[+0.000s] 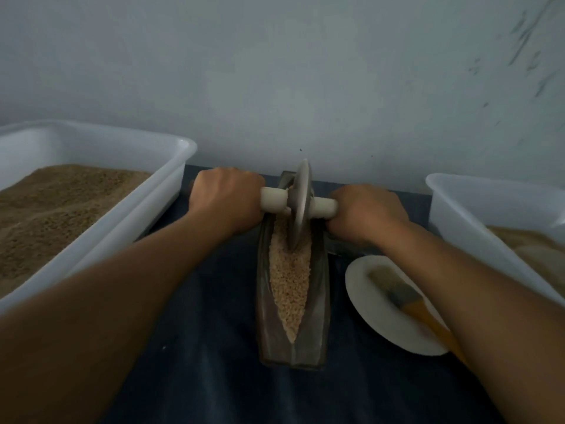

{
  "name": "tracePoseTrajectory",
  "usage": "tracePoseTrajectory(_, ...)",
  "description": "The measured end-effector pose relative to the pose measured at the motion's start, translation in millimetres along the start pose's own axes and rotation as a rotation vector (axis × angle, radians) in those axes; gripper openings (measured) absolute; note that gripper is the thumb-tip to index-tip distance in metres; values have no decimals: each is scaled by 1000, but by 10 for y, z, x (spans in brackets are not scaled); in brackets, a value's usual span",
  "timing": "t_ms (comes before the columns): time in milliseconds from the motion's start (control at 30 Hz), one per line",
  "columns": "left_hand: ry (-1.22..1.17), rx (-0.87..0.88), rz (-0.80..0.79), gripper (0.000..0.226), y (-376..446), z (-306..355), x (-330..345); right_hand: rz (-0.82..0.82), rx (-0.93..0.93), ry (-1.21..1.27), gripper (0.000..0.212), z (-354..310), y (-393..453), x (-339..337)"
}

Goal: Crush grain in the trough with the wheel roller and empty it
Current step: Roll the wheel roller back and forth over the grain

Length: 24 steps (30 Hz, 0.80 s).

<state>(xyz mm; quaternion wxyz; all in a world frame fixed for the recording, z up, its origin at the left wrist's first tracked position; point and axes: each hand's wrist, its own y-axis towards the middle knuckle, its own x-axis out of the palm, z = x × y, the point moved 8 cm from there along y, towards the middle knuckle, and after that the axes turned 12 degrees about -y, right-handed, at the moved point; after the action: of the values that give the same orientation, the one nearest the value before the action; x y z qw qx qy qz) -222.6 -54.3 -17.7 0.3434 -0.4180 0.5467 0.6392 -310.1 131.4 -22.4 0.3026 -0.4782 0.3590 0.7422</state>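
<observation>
The left hand [224, 201] and the right hand [365, 214] each curl tight round an end of the roller's [301, 203] axle, knuckles up, with the wheel standing on edge between them at the far end of the trough [292, 301]. The trough lies lengthwise on the dark desk [195, 377], pointing away from the person, and pale grain [289, 286] fills its groove from the wheel back to the near tip — most of it looks whole, so the crushing seems far from finished. The wheel sits close to the far lip; pushed further, it could ride up and out, scattering grain onto the desk. Uneven pressure from one hand would tip the disc sideways and jam it against the groove wall, or skid the trough toward the plate [367, 319] just to its right, where a brush [403, 298] rests. A white bin [171, 179] of brown meal sits to the left, and another bin [452, 215] to the right — near enough to knock when the trough is lifted for emptying.
</observation>
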Motion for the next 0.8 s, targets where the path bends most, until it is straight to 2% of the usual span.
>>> tracePoseTrajectory(100, 18, 7, -62, 20, 102, -26, 29, -79, -39, 7, 27, 5, 123, 59)
tracePoseTrajectory(267, -13, -57, -204, 34, 217, -87, 109, -203, -50, 23, 28, 9, 304, 133)
tracePoseTrajectory(400, -54, -96, -310, 35, 263, -125, 187, -313, -91, 48, 28, -17, 397, 186)
tracePoseTrajectory(567, -6, -83, -331, 26, 277, -94, 163, -341, -109, 69, 27, -38, 401, 223)
tracePoseTrajectory(700, -37, -102, -456, 29, 267, -61, 209, -373, -121, 45, 25, -59, 357, 223)
tracePoseTrajectory(800, -37, -93, -491, 29, 257, -27, 199, -355, -113, 75, 24, -37, 299, 223)
